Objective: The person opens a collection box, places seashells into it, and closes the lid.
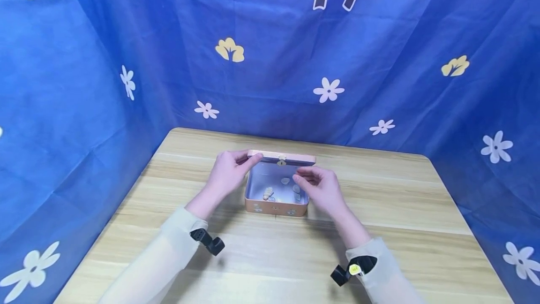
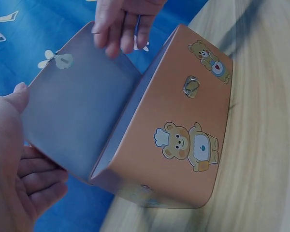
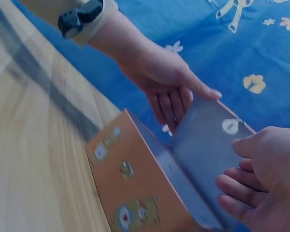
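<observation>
An orange tin box (image 1: 275,208) with printed bears stands on the table, its hinged lid (image 2: 82,96) raised. My left hand (image 1: 228,172) grips the lid's left edge, thumb on the rim and fingers behind it. Over the box's right side hovers my right hand (image 1: 322,186), its fingers loosely bent, with nothing visible in them. Inside lie several small pale pieces that look like seashells, among them a ridged one (image 1: 267,193) near the front left and a rounder one (image 1: 285,181) farther back. A metal clasp (image 2: 191,86) sits on the box's front.
The box rests on a light wood-grain table (image 1: 270,257). Blue cloth (image 1: 270,79) printed with flowers hangs behind and along both sides. A small black camera (image 1: 207,241) is strapped to the left wrist, another (image 1: 352,269) to the right.
</observation>
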The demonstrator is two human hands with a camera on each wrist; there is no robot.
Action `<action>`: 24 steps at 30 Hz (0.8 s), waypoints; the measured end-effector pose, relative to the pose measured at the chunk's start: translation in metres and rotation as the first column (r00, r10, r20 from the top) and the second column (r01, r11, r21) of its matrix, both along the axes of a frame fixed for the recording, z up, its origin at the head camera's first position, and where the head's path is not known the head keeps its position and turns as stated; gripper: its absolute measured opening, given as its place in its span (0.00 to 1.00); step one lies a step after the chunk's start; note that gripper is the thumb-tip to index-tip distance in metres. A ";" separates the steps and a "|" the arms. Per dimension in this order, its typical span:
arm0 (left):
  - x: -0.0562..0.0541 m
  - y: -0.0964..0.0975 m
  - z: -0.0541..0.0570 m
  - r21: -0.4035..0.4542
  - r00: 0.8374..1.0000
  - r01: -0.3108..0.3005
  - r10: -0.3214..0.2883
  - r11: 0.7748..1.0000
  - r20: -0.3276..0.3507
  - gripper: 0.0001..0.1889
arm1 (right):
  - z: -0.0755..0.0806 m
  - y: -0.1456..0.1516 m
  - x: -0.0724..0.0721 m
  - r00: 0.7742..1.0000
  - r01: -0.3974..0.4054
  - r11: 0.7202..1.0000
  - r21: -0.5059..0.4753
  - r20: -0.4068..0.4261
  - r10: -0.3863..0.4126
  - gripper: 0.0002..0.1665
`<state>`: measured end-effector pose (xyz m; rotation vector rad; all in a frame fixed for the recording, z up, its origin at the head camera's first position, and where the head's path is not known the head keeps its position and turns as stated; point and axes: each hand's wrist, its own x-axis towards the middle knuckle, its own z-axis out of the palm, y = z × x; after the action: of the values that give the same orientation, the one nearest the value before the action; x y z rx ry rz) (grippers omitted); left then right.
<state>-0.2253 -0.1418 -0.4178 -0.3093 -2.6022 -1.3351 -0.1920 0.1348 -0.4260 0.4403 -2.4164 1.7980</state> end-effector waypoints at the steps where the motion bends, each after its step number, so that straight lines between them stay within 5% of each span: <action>1: 0.001 -0.001 0.000 -0.005 1.000 0.006 -0.006 1.000 0.003 0.37 | 0.000 -0.004 0.000 1.000 -0.019 0.999 -0.025 0.015 0.020 0.15; 8: 0.008 -0.005 0.000 -0.002 0.998 0.043 -0.043 0.999 0.035 0.42 | -0.006 -0.026 -0.001 0.993 -0.115 0.981 -0.154 0.018 0.120 0.16; 18: 0.016 -0.009 -0.001 -0.007 0.996 0.063 -0.063 0.998 0.068 0.43 | -0.009 -0.041 0.006 0.988 -0.125 0.944 -0.304 0.047 0.146 0.10; 24: 0.021 -0.011 -0.002 -0.009 0.995 0.077 -0.076 0.997 0.070 0.43 | -0.010 -0.042 0.015 0.988 -0.097 0.951 -0.294 0.089 0.128 0.09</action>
<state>-0.2047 -0.1524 -0.4200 -0.3737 -2.6815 -1.3799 -0.1770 0.0926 -0.4364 0.4702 -2.1788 2.2344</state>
